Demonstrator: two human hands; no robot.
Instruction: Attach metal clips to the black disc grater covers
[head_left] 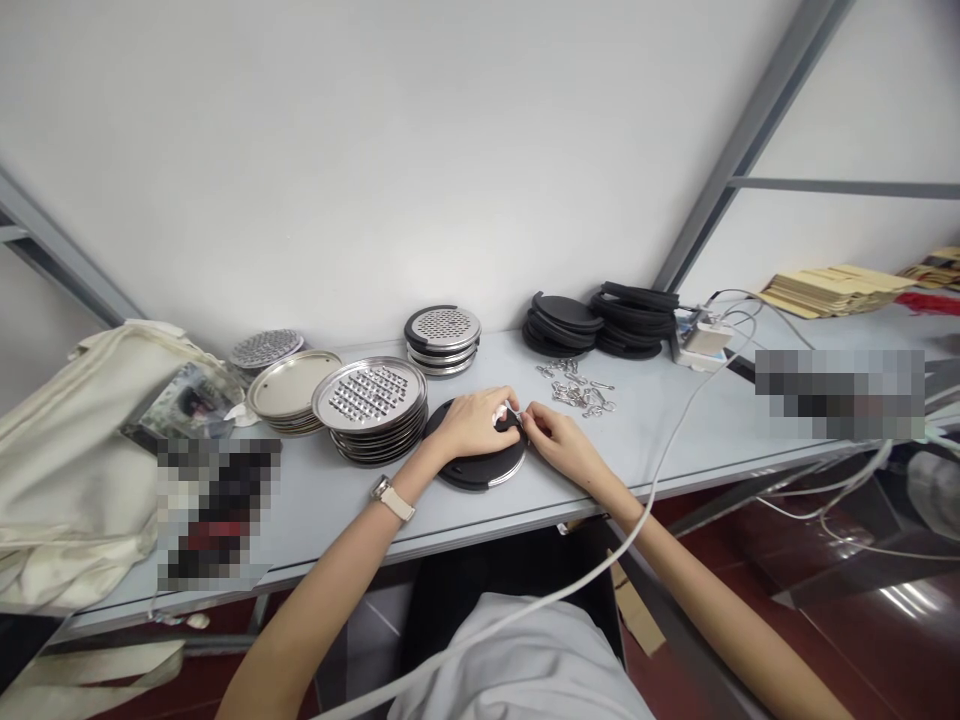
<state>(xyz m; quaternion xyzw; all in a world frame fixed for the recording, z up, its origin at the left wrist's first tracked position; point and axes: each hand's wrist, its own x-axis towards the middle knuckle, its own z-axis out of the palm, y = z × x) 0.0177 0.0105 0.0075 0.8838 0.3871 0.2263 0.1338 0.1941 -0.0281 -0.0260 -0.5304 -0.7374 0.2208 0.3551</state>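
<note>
A round black disc with a silver rim lies on the table in front of me. My left hand rests over its upper part, fingers curled and gripping it near the right edge. Something white shows at a fingertip. At that same edge my right hand is closed in a pinch, with a small metal clip partly visible at the fingertips. How the clip meets the disc is hidden by my fingers. Several loose metal clips are scattered just beyond my right hand.
Left of the disc stands a stack of round metal graters, beside plain metal discs. Behind are black-edged graters and stacks of black covers. A white cable crosses over my right forearm. Cream cloth lies far left.
</note>
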